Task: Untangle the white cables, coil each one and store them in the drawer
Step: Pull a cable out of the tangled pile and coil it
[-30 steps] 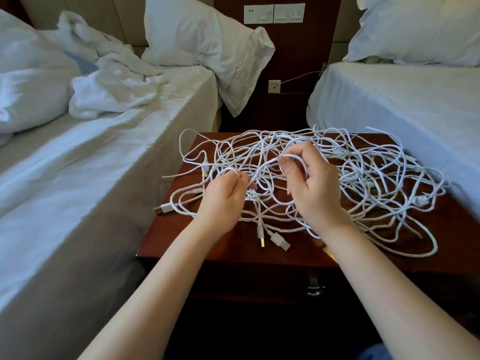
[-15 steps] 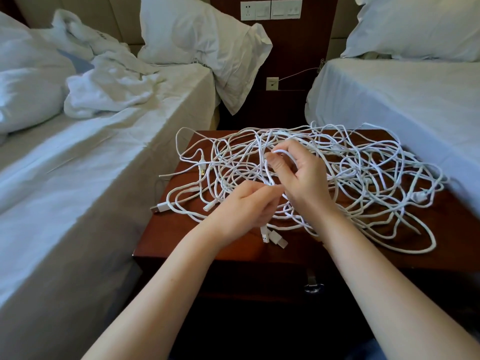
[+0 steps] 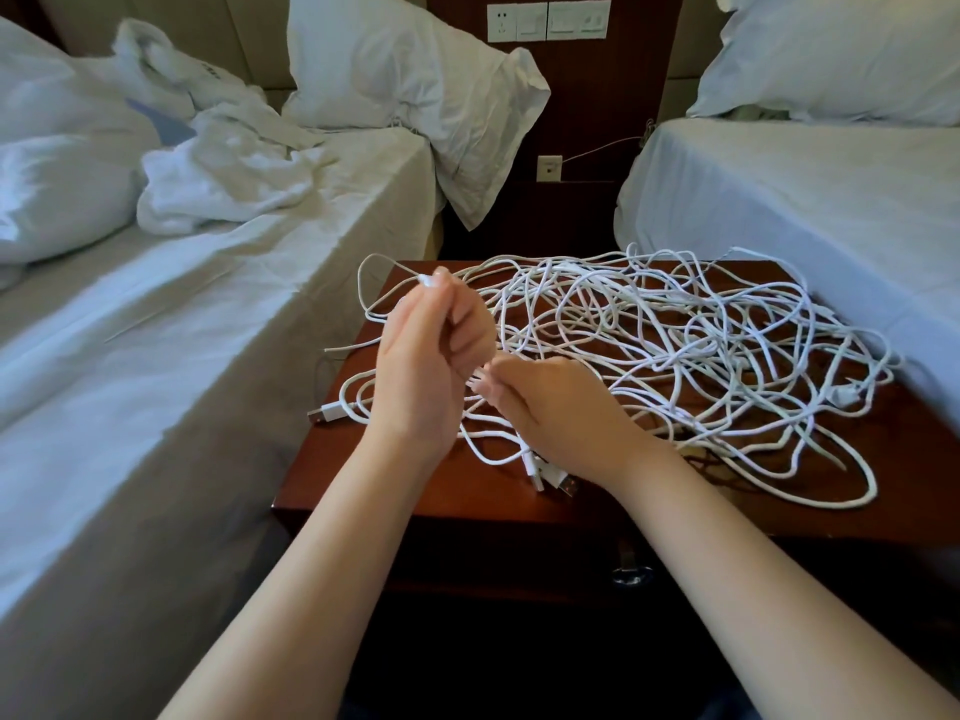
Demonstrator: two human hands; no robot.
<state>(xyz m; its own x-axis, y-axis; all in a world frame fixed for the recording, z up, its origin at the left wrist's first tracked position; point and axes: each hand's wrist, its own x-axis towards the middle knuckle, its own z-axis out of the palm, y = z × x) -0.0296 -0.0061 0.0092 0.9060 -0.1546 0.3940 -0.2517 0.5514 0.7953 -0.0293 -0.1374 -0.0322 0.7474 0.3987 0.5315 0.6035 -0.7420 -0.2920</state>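
A tangle of white cables (image 3: 691, 345) is spread over the top of a dark wooden nightstand (image 3: 415, 491). My left hand (image 3: 426, 356) is raised over the left part of the pile, its fingers curled round one cable, with a white plug end showing at the fingertips. My right hand (image 3: 556, 407) lies lower, just right of it, and pinches the same cable near the left hand's heel. USB plugs (image 3: 553, 478) lie at the front of the pile, and one more plug (image 3: 324, 412) sits at the left edge. The drawer front (image 3: 631, 571) below shows a metal pull.
A bed with white sheets (image 3: 171, 356) stands close on the left, with a pillow (image 3: 410, 80) and crumpled linen. A second bed (image 3: 810, 200) borders the nightstand on the right. A wall panel with sockets (image 3: 548, 22) is behind.
My left hand has risen up and to the left, pulling a cable end out of the pile. My right hand has dropped lower and toward me, holding that cable.
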